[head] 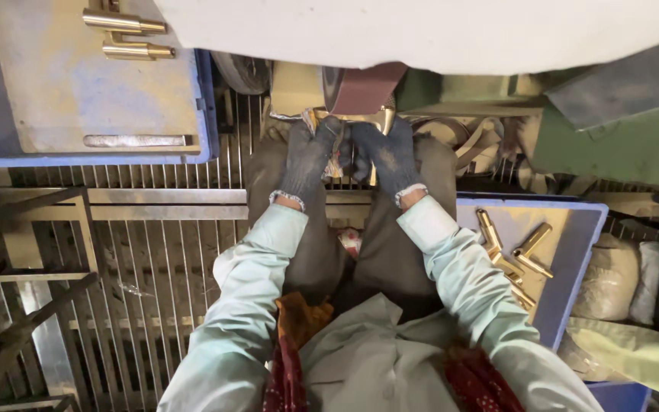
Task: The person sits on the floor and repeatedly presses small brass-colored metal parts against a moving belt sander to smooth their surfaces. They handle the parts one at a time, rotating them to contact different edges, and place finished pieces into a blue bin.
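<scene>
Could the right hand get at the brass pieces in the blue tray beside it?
Probably yes. The right hand is busy holding a brass part at the belt, but the brass pieces lie uncovered in the open blue tray.

A metal workshop: a sanding belt point(361, 90), blue trays point(573, 259) of brass fittings point(514, 259), steel grating floor point(162, 252).

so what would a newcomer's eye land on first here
Top centre, the two gloved hands, left hand and right hand, together press a brass part against a dark red sanding belt. More brass fittings lie in a blue tray at right, and two others in a second tray upper left.
</scene>
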